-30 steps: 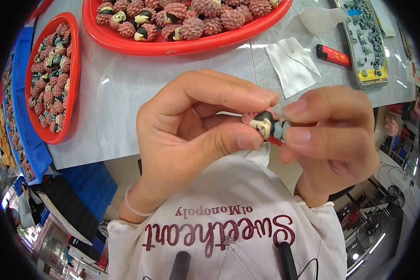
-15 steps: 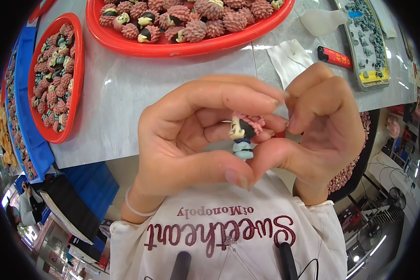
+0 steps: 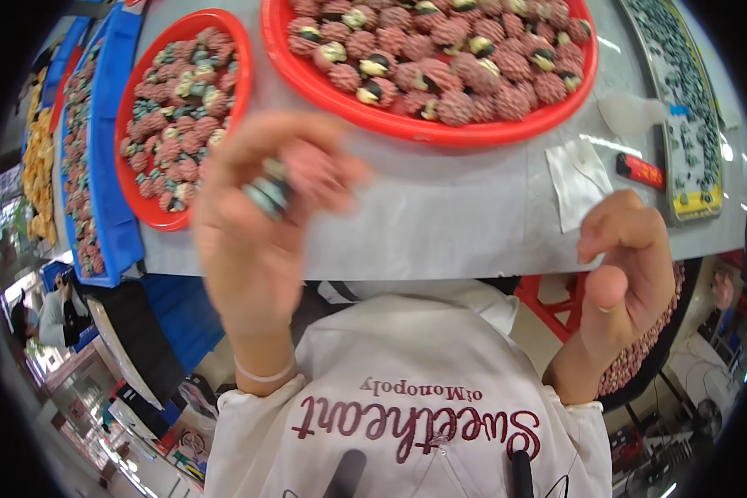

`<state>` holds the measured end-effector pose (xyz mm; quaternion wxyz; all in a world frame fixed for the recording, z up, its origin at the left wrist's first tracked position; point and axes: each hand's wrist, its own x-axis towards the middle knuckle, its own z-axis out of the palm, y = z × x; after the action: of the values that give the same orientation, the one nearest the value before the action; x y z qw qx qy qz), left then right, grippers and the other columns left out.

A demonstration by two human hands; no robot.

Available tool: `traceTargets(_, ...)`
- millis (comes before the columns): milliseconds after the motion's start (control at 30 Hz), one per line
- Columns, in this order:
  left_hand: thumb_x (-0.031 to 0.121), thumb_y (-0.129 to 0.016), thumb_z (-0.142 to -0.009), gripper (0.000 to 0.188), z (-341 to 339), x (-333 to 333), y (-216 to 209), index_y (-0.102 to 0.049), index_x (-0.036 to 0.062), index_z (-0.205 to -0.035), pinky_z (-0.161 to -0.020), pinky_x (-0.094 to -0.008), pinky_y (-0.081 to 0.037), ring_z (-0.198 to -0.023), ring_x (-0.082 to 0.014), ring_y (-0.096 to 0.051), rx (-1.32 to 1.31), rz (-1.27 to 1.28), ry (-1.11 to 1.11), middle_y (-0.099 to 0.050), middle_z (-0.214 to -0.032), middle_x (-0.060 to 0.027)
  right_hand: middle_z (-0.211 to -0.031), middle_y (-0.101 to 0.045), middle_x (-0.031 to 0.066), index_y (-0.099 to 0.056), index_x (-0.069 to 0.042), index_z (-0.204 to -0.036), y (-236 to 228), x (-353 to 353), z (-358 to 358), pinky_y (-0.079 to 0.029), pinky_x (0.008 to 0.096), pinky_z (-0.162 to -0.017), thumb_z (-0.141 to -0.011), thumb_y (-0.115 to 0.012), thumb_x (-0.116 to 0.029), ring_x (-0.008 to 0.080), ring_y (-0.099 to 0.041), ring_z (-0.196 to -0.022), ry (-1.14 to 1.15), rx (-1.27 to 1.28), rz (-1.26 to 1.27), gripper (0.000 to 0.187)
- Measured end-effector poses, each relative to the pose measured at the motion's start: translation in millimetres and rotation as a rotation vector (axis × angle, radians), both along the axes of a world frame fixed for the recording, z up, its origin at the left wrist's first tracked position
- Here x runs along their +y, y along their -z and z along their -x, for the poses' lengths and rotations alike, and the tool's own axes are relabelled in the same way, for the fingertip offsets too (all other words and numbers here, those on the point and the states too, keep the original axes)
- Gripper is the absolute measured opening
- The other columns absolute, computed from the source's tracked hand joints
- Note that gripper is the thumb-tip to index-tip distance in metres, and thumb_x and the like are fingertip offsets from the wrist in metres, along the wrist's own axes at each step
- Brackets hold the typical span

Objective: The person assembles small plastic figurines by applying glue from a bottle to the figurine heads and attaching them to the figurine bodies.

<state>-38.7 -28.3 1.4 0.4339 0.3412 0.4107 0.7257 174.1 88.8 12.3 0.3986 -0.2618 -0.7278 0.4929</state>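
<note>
My left hand (image 3: 253, 245) is smeared by motion, over the table just right of the small red tray (image 3: 242, 70). A small figurine (image 3: 311, 170) with spiky pink hair and a pale teal body is in its fingers, hair end to the right. My right hand (image 3: 631, 266) is apart from it at the table's front edge, below the white cloth (image 3: 579, 178). Its fingers are bent, the thumb stands off from them, and nothing shows between them. The small red tray holds many figurines with pink hair and teal bodies.
A large red tray (image 3: 440, 133) of pink-haired heads stands at the back. Leftward is a blue tray (image 3: 123, 166) with more figurines. At right are a pale translucent bottle (image 3: 627, 114), a red black-ended stick (image 3: 641, 172) and a yellow-ended tray (image 3: 697, 203) of tiny teal pieces.
The hands have parted. My left hand has carried the figurine left, toward the small red tray. My right hand has let go and moved right and down. The whole view has shifted.
</note>
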Motion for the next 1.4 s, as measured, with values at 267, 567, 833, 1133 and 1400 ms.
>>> traceTargets(267, 0.006, -0.055, -0.077, 0.018, 66, -16, -40, -0.057, 0.0020, -0.094, -0.074, -0.0257, -0.043, -0.085, -0.0170, -0.055, 1.416, 0.653, -0.468, -0.057, -0.096, -0.0079, -0.061, -0.046, 0.0046, -0.048, 0.001, -0.069, 0, -1, -5, -0.028, 0.0213, -0.049, -0.070, -0.061, -0.044, 0.0111, -0.040, -0.054, 0.076, -0.067, 0.059, 0.046)
traceTargets(567, 0.019, -0.051, -0.082, 0.026, 77, -6, -45, -0.053, 0.0021, -0.102, -0.073, -0.0275, -0.041, -0.079, -0.0175, -0.054, 1.259, 0.867, -0.589, -0.057, -0.095, -0.0090, -0.060, -0.047, 0.0047, -0.048, 0.001, -0.069, 2, 6, -10, -0.028, 0.0211, -0.048, -0.074, -0.059, -0.040, 0.0105, -0.039, -0.051, 0.071, -0.056, 0.048, 0.043)
traceTargets(833, 0.018, -0.051, -0.080, 0.025, 38, 26, -63, -0.054, 0.0054, -0.101, -0.071, -0.0316, -0.042, -0.080, -0.0237, -0.055, 1.423, 1.028, -0.360, -0.055, -0.094, -0.0114, -0.059, -0.048, 0.0040, -0.050, 0.002, -0.067, 3, 9, -13, -0.027, 0.0207, -0.047, -0.075, -0.061, -0.030, 0.0096, -0.038, -0.051, 0.041, -0.026, 0.073, 0.035)
traceTargets(1133, -0.004, -0.056, -0.066, 0.024, -11, 76, -34, -0.057, 0.0031, -0.089, -0.075, -0.0306, -0.041, -0.089, -0.0237, -0.051, 1.389, 0.221, 0.102, -0.054, -0.094, -0.0085, -0.061, -0.051, 0.0047, -0.050, 0.001, -0.068, -2, 17, -32, -0.027, 0.0204, -0.047, -0.076, -0.060, -0.017, 0.0090, -0.038, -0.052, 0.074, -0.084, 0.117, 0.022)
traceTargets(1400, -0.004, -0.054, -0.072, 0.014, 2, 72, -35, -0.056, -0.0014, -0.085, -0.063, -0.0234, -0.043, -0.074, -0.0168, -0.054, 1.373, 0.227, -0.040, -0.054, -0.089, -0.0100, -0.071, -0.050, 0.0037, -0.050, 0.001, -0.077, 5, 53, -48, -0.030, 0.0177, -0.055, -0.079, -0.055, -0.012, 0.0076, -0.041, -0.061, 0.238, 0.008, -0.045, 0.015)
